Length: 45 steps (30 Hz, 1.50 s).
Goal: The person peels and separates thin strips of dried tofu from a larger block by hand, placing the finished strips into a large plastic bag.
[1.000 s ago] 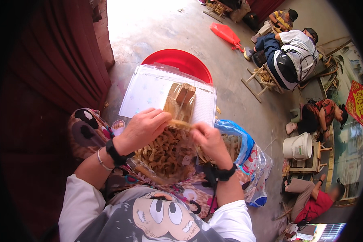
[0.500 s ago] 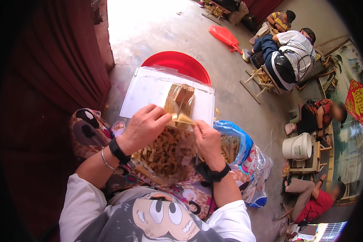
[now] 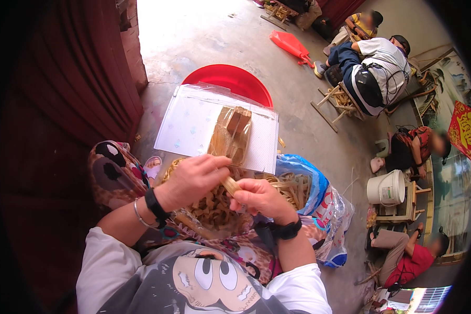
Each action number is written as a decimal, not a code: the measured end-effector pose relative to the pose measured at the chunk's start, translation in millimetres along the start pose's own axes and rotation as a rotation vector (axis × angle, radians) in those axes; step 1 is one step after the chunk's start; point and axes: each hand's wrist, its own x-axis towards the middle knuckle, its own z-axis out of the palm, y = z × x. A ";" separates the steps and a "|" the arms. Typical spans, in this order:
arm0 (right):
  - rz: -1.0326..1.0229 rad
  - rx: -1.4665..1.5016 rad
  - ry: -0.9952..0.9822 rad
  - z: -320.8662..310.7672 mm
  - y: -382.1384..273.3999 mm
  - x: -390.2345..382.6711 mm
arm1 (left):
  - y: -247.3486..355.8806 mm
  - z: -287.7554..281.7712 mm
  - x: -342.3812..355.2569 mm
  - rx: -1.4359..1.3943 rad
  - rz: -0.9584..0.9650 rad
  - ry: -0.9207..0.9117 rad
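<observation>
My left hand (image 3: 193, 180) and my right hand (image 3: 259, 200) meet over my lap, both pinching a short tan strip of dried leaf (image 3: 230, 184) between the fingers. Under them lies a heap of tan dried strips (image 3: 209, 209) in a clear bag on my lap. Just beyond the hands a stack of flat tan pieces in a clear wrapper (image 3: 230, 135) rests on a white plastic sheet (image 3: 188, 125). Each wrist wears a black band.
A red round basin (image 3: 230, 78) sits on the concrete floor behind the white sheet. A blue patterned bag with more strips (image 3: 311, 188) lies at my right. Several people sit at the right with wooden stools and a white bucket (image 3: 386, 187). A dark red curtain (image 3: 78, 94) hangs left.
Both hands have drawn closer together and nearer to me, off the wrapped stack, and now hold a small strip between them.
</observation>
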 end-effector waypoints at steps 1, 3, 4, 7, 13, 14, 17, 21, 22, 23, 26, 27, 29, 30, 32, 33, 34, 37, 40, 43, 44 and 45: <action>0.042 -0.039 -0.018 -7.1 -1.4 -3.8 | -6.3 -1.4 -3.5 -0.017 -0.104 0.023; 0.062 -0.091 -0.036 -23.0 -0.8 -12.4 | -18.7 -5.8 -8.6 0.006 -0.277 -0.068; -0.023 0.066 -0.014 -21.7 3.7 -13.4 | -25.8 -5.0 -14.7 0.066 -0.301 -0.173; -0.174 0.387 -0.064 -17.9 12.7 -10.8 | -25.8 14.5 -35.1 -0.304 -0.320 -0.693; 0.037 -0.292 -0.027 -18.6 21.6 2.2 | -6.9 -1.7 -13.1 -0.480 -0.497 -0.777; 0.116 -0.253 -0.046 -21.9 16.0 -2.7 | -12.1 -3.0 -16.6 -0.214 -0.405 -0.706; -0.120 0.272 -0.064 -11.4 8.1 -17.1 | -19.1 13.4 -27.8 -0.086 -0.419 -0.621; -0.179 0.066 0.103 -9.4 16.7 -3.8 | 6.2 15.8 -16.7 -0.654 -0.545 -0.777; -0.175 -0.191 0.207 -2.7 19.0 1.0 | 10.5 12.4 -14.4 -0.966 -0.635 -0.828; -0.556 -0.565 0.237 2.3 24.8 11.0 | 10.5 12.6 -16.7 -1.217 -0.796 -0.760; -0.235 -0.500 0.301 2.2 27.3 5.5 | -4.4 5.9 -12.7 -1.432 -0.871 -0.439; -0.215 -0.289 0.257 3.1 27.6 5.1 | -4.3 6.7 -10.2 -1.418 -0.839 -0.300; -0.172 0.130 0.159 4.8 28.7 4.6 | 2.6 9.0 -4.9 -1.365 -0.814 -0.332; -0.152 0.138 0.160 5.2 29.3 5.5 | 9.2 14.0 -5.7 -1.388 -0.819 -0.313; -0.107 0.160 0.164 5.1 33.8 7.2 | 7.2 27.8 -12.2 -1.393 -0.843 -0.421; -0.170 0.296 0.210 3.8 38.3 9.6 | 7.8 30.7 -13.2 -1.221 -0.864 -0.398; -0.147 0.381 0.187 3.5 40.0 12.1 | 8.4 32.4 -13.1 -1.049 -0.879 -0.373; -0.062 0.606 0.054 2.0 40.1 16.9 | 15.0 22.3 -2.5 -0.334 -0.103 0.003; 0.023 0.458 0.068 9.7 29.9 14.8 | 7.6 27.6 -8.4 -0.604 -0.180 -0.095; -0.088 0.209 0.168 16.8 32.0 13.1 | 8.3 25.3 -11.4 -0.513 -0.340 -0.241; -0.110 0.100 0.215 19.7 32.8 12.0 | 10.2 26.5 -12.8 -0.488 -0.375 -0.270; -0.226 -0.023 0.241 19.6 40.2 14.1 | 12.7 25.1 -11.2 -0.539 -0.388 -0.230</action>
